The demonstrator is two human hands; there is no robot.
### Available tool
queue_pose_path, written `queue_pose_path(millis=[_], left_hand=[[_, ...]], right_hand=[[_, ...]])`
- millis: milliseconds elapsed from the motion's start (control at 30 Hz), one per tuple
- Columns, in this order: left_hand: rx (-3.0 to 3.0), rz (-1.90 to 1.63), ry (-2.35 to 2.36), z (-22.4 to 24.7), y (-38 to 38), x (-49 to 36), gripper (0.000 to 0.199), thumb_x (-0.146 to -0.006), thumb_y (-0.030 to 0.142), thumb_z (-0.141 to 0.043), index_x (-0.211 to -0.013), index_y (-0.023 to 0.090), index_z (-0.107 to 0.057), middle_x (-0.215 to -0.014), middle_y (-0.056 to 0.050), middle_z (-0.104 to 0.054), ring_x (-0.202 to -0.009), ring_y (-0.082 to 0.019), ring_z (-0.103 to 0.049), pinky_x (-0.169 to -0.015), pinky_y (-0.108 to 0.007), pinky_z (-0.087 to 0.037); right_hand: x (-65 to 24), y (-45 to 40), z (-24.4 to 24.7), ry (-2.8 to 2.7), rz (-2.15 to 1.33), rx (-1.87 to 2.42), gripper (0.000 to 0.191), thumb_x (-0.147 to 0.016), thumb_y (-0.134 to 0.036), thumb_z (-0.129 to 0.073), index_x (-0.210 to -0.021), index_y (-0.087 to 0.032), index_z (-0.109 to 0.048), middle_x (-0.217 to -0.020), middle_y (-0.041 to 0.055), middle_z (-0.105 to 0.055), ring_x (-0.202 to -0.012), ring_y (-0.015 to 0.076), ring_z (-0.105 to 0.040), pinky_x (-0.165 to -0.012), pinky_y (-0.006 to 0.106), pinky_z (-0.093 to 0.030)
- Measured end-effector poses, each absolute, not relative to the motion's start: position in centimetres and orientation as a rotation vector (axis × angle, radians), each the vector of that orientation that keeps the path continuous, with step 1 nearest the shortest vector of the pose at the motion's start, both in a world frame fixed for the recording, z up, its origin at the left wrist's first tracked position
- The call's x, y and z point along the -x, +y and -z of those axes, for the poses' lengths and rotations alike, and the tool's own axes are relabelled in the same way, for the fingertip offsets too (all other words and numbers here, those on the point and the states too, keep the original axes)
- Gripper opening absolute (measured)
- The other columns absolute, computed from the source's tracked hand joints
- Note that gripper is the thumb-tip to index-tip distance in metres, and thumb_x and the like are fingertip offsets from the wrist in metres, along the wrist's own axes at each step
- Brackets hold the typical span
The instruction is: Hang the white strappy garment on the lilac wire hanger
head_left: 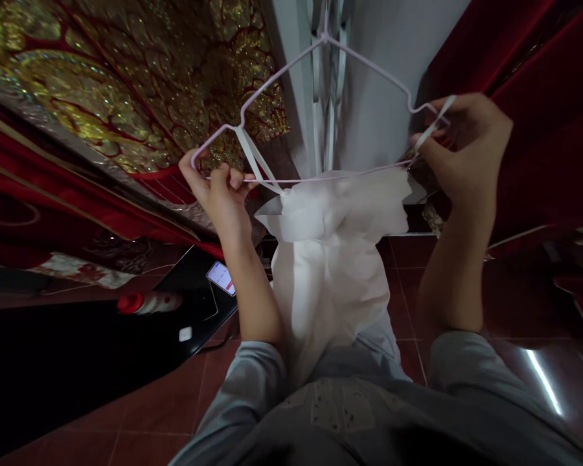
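A pale pink clothes hanger (276, 76) hangs in front of me, its top reaching the metal rails. My left hand (223, 191) is closed around the hanger's lower left corner. Down from the hanger's left notch runs one white strap (256, 158) of a white dress (330, 259). At the right end, my right hand (466, 145) pinches the other strap (434, 123), which loops over the hanger's tip. The dress hangs below the hanger's bottom bar with its ruffled top towards the bar, and its lower part reaches my lap.
Gold sequinned red garments (140, 77) hang at the left, dark red cloth (529, 84) at the right. A black table (78, 349) at the lower left bears a red-capped bottle (150, 302), a lit phone (221, 278) and a small white case (185, 334). Metal rails (328, 97) stand ahead.
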State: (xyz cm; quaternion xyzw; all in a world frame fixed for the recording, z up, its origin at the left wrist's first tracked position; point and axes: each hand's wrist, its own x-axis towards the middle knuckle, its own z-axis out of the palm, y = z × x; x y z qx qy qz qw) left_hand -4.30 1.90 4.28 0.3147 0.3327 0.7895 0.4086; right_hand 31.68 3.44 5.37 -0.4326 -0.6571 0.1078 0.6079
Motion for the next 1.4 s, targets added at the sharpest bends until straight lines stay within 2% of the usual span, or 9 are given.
queue_pose_path(millis=[167,333,467,633,700,867,1000,1167,1400], left_hand=[[-0.884,-1.934,0.851,-2.8,2.2,4.8,0.030,-0.109,0.004,-0.055,-0.115,0.032,-0.048,-0.070,0.007,-0.041,-0.062,-0.011,-0.052,-0.071,-0.030,-0.045],[-0.814,-1.962,0.875,-3.5,2.0,4.0,0.033,-0.102,-0.002,-0.054,-0.107,0.030,-0.047,-0.071,0.008,-0.042,-0.056,-0.011,-0.047,-0.068,-0.030,-0.048],[-0.707,-2.016,0.854,-3.9,1.5,2.6,0.034,-0.093,0.000,-0.052,-0.108,0.030,-0.047,-0.067,0.010,-0.044,-0.056,-0.012,-0.051,-0.065,-0.028,-0.050],[-0.610,-2.044,0.890,-1.1,0.9,1.1,0.020,-0.099,0.014,-0.059,-0.114,0.026,-0.054,-0.086,0.002,-0.071,-0.077,-0.015,-0.069,-0.076,-0.028,-0.052],[-0.738,-1.976,0.961,0.2,0.3,0.9,0.009,-0.100,0.029,-0.067,-0.101,0.021,-0.063,-0.088,-0.002,-0.071,-0.078,-0.014,-0.066,-0.070,-0.025,-0.046],[-1.225,-1.625,1.081,-0.6,-2.7,1.6,0.039,-0.093,0.055,-0.081,-0.083,0.018,-0.076,-0.080,-0.003,-0.065,-0.072,-0.015,-0.055,-0.065,-0.027,-0.040],[-1.436,-1.526,1.217,-3.4,-4.2,3.0,0.039,-0.099,0.056,-0.077,-0.089,0.019,-0.084,-0.089,-0.007,-0.075,-0.079,-0.019,-0.060,-0.075,-0.032,-0.049],[-1.468,-1.454,1.237,-3.7,-4.3,3.4,0.037,-0.102,0.053,-0.073,-0.097,0.019,-0.086,-0.099,-0.009,-0.079,-0.081,-0.019,-0.061,-0.069,-0.030,-0.048],[-1.210,-1.303,0.925,-3.5,-4.5,2.2,0.031,-0.093,0.049,-0.083,-0.105,0.021,-0.081,-0.070,0.000,-0.060,-0.051,-0.009,-0.034,-0.047,-0.022,-0.026]], right_hand=[[-30.0,2.6,-9.2,-1.672,0.035,1.085,0.038,-0.079,-0.004,-0.080,-0.101,-0.035,-0.074,-0.105,0.0005,-0.070,-0.101,0.0222,-0.069,-0.091,0.041,-0.060],[-28.1,1.6,-8.2,-1.550,0.152,0.814,0.041,-0.077,0.000,-0.069,-0.108,-0.027,-0.075,-0.104,0.0028,-0.071,-0.092,0.0181,-0.066,-0.081,0.035,-0.052],[-23.8,-1.1,-5.1,-1.824,-0.190,0.868,0.034,-0.086,-0.016,-0.071,-0.119,-0.026,-0.074,-0.108,0.0027,-0.074,-0.068,0.0122,-0.055,-0.061,0.030,-0.046],[-20.5,-3.0,-0.9,-1.788,-0.415,1.051,0.041,-0.095,-0.026,-0.071,-0.135,-0.030,-0.068,-0.134,0.0058,-0.067,-0.069,0.0106,-0.051,-0.064,0.033,-0.055],[-20.2,-3.0,0.1,-1.703,-0.408,1.044,0.034,-0.098,-0.029,-0.069,-0.132,-0.030,-0.068,-0.132,0.0067,-0.066,-0.073,0.0120,-0.055,-0.063,0.031,-0.054],[-19.7,-2.4,0.8,-1.617,-0.387,1.014,0.027,-0.102,-0.033,-0.066,-0.128,-0.029,-0.069,-0.130,0.0070,-0.067,-0.078,0.0134,-0.059,-0.061,0.031,-0.050],[-19.4,-2.3,1.0,-1.612,-0.399,1.003,0.028,-0.103,-0.040,-0.067,-0.129,-0.030,-0.069,-0.132,0.0072,-0.067,-0.078,0.0146,-0.061,-0.062,0.034,-0.052],[-19.2,-2.4,1.3,-1.599,-0.405,1.014,0.030,-0.101,-0.037,-0.066,-0.130,-0.029,-0.069,-0.133,0.0086,-0.067,-0.087,0.0171,-0.066,-0.061,0.033,-0.051],[-19.3,-2.5,1.1,-1.596,-0.413,1.015,0.029,-0.102,-0.040,-0.066,-0.129,-0.030,-0.070,-0.131,0.0084,-0.068,-0.089,0.0184,-0.067,-0.063,0.034,-0.052]])
